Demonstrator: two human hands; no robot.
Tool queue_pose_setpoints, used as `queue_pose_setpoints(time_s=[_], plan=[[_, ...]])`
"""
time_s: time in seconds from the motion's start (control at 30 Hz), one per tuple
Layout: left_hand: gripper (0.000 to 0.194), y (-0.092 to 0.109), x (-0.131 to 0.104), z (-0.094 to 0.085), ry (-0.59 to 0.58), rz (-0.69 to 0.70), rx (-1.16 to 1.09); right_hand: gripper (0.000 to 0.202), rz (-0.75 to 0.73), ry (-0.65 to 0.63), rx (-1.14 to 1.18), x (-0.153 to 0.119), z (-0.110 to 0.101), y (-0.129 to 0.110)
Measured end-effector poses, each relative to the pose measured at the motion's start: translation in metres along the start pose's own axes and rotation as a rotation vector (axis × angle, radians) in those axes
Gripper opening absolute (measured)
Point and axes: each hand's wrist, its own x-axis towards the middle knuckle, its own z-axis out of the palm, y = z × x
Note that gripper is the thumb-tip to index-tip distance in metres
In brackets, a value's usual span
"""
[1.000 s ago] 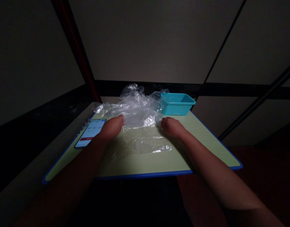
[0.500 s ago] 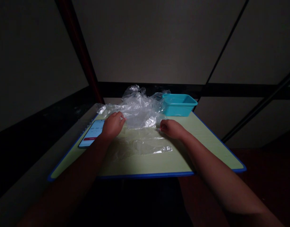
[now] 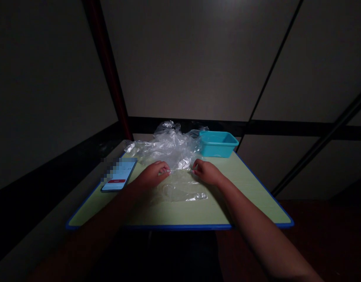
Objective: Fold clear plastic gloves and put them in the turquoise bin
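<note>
A clear plastic bag (image 3: 180,192) lies flat on the table in front of me. My left hand (image 3: 155,173) pinches its far edge between thumb and fingers. Some way to the right, my right hand (image 3: 206,171) pinches the same edge, and a short stretch of film runs between the two hands. Just beyond them a heap of crumpled clear plastic bags (image 3: 171,145) rises in loose folds. Where the flat bag ends and the heap begins I cannot make out.
A turquoise plastic basket (image 3: 218,149) stands at the table's far right, touching the heap. On the left lies a phone (image 3: 121,174) with a lit screen, partly pixelated. The pale green table (image 3: 251,203) has a blue edge. Wall panels rise behind it.
My left hand has moved right, off the phone's edge, and now grips the bag's edge closer to my right hand. The whole view has shifted slightly, with the table lower in it.
</note>
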Motion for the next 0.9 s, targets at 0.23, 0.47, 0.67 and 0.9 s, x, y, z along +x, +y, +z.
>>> queue_pose_setpoints(time_s=[0.23,0.47,0.67,0.9], plan=[[0.051,0.014,-0.066,0.017,-0.111,0.153,0.096,0.021,-0.091,0.052,0.082,-0.004,0.002,-0.009],[0.050,0.014,-0.072,0.034,-0.214,0.128,0.153,0.061,-0.324,-0.117,-0.037,-0.049,-0.009,-0.048],[0.041,0.012,-0.080,0.034,0.016,0.182,0.288,0.066,-0.233,-0.260,-0.006,-0.113,0.004,-0.052],[0.020,0.005,-0.101,0.022,0.138,0.293,0.299,0.049,-0.116,-0.050,-0.022,-0.146,0.003,-0.035]])
